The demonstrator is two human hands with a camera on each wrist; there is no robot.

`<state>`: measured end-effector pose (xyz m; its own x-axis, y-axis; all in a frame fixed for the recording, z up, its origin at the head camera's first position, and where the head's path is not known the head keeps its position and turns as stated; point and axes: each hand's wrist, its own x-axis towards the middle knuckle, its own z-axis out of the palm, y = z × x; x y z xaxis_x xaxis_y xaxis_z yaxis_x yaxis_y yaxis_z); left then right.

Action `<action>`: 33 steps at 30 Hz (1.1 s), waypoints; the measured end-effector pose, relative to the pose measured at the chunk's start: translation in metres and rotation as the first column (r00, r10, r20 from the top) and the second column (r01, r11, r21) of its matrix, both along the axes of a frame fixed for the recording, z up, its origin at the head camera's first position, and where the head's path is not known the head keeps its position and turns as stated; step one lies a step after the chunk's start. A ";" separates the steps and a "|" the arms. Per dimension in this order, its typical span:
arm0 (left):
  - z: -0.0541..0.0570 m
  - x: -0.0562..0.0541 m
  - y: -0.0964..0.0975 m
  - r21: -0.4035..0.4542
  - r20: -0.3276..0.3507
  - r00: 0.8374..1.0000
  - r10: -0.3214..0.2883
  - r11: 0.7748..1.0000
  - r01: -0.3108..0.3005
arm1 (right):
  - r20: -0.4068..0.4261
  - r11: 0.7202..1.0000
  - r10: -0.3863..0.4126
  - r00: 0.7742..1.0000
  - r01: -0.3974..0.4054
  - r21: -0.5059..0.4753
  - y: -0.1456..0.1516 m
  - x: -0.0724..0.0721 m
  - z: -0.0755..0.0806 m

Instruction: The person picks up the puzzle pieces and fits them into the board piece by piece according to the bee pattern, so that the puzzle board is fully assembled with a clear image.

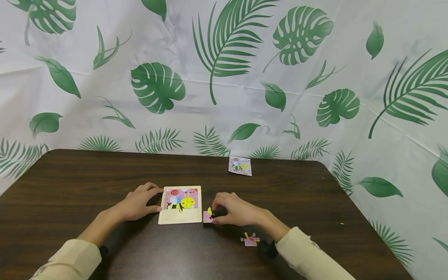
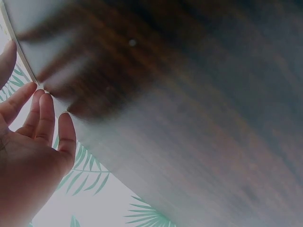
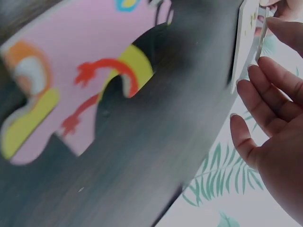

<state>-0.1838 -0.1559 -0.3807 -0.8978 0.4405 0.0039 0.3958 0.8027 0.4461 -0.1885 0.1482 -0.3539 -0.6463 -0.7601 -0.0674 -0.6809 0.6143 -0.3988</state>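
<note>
A square wooden puzzle board (image 1: 182, 216) lies flat on the table, its upper part filled with a bee picture on pink. My left hand (image 1: 140, 201) is at the board's left side, thumb and fingertips against its edge; the left wrist view shows the fingers (image 2: 46, 118) extended. Just off the board's right edge, my right hand (image 1: 239, 210) pinches a pink and yellow puzzle piece (image 1: 207, 217) between thumb and fingers. Seen edge-on, that piece (image 3: 262, 38) also shows in the right wrist view. Another puzzle piece (image 1: 250, 242) lies below my right forearm, large in the right wrist view.
A printed picture card (image 1: 240, 166) with the same bee lies near the back edge of the dark wooden table (image 1: 105, 171). Behind the table hangs a white cloth (image 1: 196, 116) with green leaves.
</note>
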 end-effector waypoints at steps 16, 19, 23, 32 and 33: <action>0.001 0.001 0.000 0.001 0.002 1.000 0.000 1.000 0.000 | 0.027 0.999 0.025 0.999 -0.024 -0.025 -0.025 -0.008 -0.001; 0.001 0.001 0.001 0.002 0.004 1.000 0.000 1.000 -0.001 | 0.048 0.999 0.018 0.999 -0.016 -0.029 -0.030 -0.009 -0.001; 0.001 0.002 0.001 0.005 0.005 1.000 0.001 1.000 -0.001 | 0.072 0.999 0.009 0.997 -0.006 -0.033 -0.036 -0.011 -0.003; 0.001 0.002 0.001 0.011 -0.001 1.000 0.000 1.000 0.000 | 0.072 0.999 0.012 0.997 -0.009 -0.032 -0.053 -0.015 -0.005; 0.001 0.002 0.001 0.011 0.000 1.000 0.000 1.000 0.000 | 0.066 0.999 0.014 0.998 -0.012 -0.031 -0.055 -0.015 -0.006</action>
<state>-0.1821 -0.1554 -0.3800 -0.8978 0.4402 0.0087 0.3957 0.7980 0.4546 -0.2038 0.0935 -0.3594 -0.6312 -0.7708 -0.0864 -0.6601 0.5924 -0.4618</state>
